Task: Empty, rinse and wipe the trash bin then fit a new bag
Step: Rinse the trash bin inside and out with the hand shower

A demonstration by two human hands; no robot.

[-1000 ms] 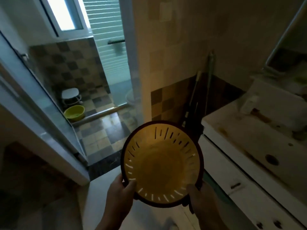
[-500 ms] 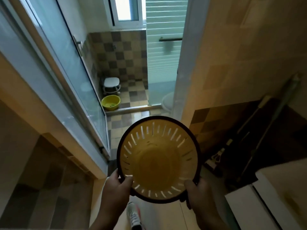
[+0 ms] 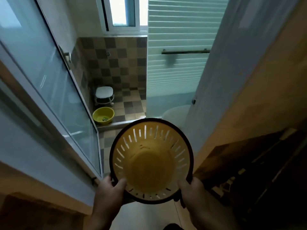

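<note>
Trash bin (image 3: 151, 163), one, yellow with a dark rim and slotted walls, held in front of me at the doorway to a tiled bathroom, its open mouth facing the camera and nothing visible inside. My left hand (image 3: 108, 190) grips the rim at its lower left, thumb curled over the edge into the bin; my right hand (image 3: 193, 191) grips the rim at its lower right, fingers wrapped round the outside. No brand, label or legible writing shows on the bin or elsewhere. Beyond the bin, on the checkered floor: one yellow-green basin (image 3: 103, 115) with a small dark mark inside that is too small to make out, and just behind it one white stool (image 3: 104, 95). One glass door (image 3: 49, 83) with a metal handle stands open to the left. One window (image 3: 123, 12) sits above the far tiled wall, and one dark rail (image 3: 185, 51) crosses the ribbed panel to its right.
</note>
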